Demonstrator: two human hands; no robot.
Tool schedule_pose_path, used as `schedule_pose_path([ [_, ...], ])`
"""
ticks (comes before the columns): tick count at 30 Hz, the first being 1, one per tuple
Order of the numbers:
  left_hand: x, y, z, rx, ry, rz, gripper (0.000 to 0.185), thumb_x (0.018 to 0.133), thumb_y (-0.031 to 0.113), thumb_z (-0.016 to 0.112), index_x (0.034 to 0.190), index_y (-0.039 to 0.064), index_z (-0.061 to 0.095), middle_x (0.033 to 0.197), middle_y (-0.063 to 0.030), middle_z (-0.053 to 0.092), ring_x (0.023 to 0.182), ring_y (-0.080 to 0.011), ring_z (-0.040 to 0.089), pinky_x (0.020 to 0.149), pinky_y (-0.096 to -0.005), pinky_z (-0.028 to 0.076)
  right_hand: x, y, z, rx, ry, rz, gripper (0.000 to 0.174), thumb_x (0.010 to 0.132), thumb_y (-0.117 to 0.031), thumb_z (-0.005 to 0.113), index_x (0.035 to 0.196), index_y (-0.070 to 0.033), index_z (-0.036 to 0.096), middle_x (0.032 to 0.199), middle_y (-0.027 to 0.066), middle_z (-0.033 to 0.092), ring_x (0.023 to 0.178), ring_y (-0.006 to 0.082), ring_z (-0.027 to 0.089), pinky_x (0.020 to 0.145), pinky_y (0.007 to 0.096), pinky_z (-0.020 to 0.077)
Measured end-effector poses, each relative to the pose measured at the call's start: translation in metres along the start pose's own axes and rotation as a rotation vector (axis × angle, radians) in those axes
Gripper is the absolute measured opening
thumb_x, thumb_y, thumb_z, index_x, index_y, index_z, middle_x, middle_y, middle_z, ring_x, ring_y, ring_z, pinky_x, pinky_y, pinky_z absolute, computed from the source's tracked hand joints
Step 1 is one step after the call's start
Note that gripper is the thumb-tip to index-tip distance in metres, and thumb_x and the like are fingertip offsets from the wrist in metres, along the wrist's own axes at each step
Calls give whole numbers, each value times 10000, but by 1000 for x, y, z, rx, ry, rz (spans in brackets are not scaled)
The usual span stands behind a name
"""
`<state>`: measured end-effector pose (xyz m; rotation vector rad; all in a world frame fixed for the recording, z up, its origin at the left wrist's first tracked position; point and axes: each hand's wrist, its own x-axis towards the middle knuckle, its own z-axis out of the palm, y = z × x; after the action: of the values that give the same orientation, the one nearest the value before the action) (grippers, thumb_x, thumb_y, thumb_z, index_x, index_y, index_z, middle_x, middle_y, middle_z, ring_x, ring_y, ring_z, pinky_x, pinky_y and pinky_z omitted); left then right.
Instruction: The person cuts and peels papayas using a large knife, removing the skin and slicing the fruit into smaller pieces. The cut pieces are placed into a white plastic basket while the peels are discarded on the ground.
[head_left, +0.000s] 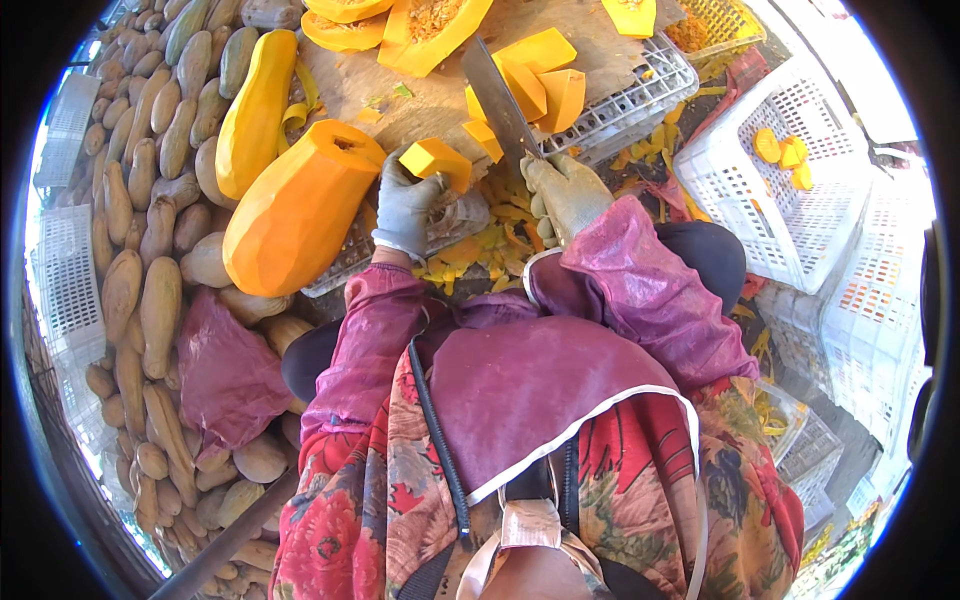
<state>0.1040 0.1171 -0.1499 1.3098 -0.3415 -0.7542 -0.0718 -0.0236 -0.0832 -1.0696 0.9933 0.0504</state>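
Both my hands wear pale, soiled work gloves. My left hand (409, 206) grips a chunk of peeled orange squash (437, 161) near the edge of a worn wooden board (427, 109). My right hand (566, 193) is closed on the handle of a broad knife (499, 97), whose long blade points away from me over the board. Cut squash pieces (561, 97) lie right beside the blade. Left of my left hand rests a large peeled squash (300, 217) with an open, hollow end, and behind it a yellow peeled squash (259, 112). Halved squash with seeds (431, 30) lie at the far side.
Many unpeeled squash (161, 300) are heaped at the left, with a purple plastic bag (229, 367) on them. At the right, a white plastic crate (787, 172) holds several orange pieces. Peelings (480, 251) litter the ground before me. A yellow basket (720, 30) holds orange pulp.
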Motion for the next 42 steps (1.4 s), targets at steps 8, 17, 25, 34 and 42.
schedule_pose_path([
  [8, -23, 85, 176, -308, -654, -24, 600, 761, 22, 754, 1273, -45, 449, 1142, -124, 646, 1049, -221, 635, 932, -337, 506, -10, 42, -1, 387, 20, -110, 275, 968, -353, 556, 997, -80, 542, 681, 66, 541, 456, 198, 510, 412, 340, 426],
  [17, -86, 96, 256, 514, -871, 793, 958, 651, 346, 860, 1377, -72, 394, 1393, -319, 426, 1309, -434, 440, 1076, -427, 394, 9, 45, -24, 479, 367, -138, 232, 954, -299, 590, 998, -80, 529, 785, 129, 637, 502, 254, 586, 439, 387, 500],
  [25, 60, -18, 61, 731, 312, 399, 738, 853, 284, 688, 1462, 16, 369, 1494, -351, 299, 1365, -477, 366, 1118, -434, 338, 39, 74, -48, 619, 264, -151, 222, 860, -226, 633, 1004, -87, 536, 713, 86, 567, 474, 198, 523, 415, 338, 457],
  [34, 92, -30, 108, 904, 170, 452, 723, 732, 283, 792, 1368, 64, 528, 1464, -350, 342, 1303, -478, 444, 1065, -445, 418, 63, 85, -68, 411, 137, -127, 266, 842, -208, 659, 1057, -75, 576, 770, 54, 573, 606, 200, 568, 517, 335, 460],
  [42, 90, -29, 114, 873, 153, 369, 629, 752, 190, 768, 1331, 44, 569, 1479, -274, 356, 1313, -393, 463, 1067, -396, 422, 46, 75, -65, 496, 258, -5, 300, 829, -210, 668, 1067, -55, 571, 725, 66, 582, 522, 190, 546, 515, 338, 463],
])
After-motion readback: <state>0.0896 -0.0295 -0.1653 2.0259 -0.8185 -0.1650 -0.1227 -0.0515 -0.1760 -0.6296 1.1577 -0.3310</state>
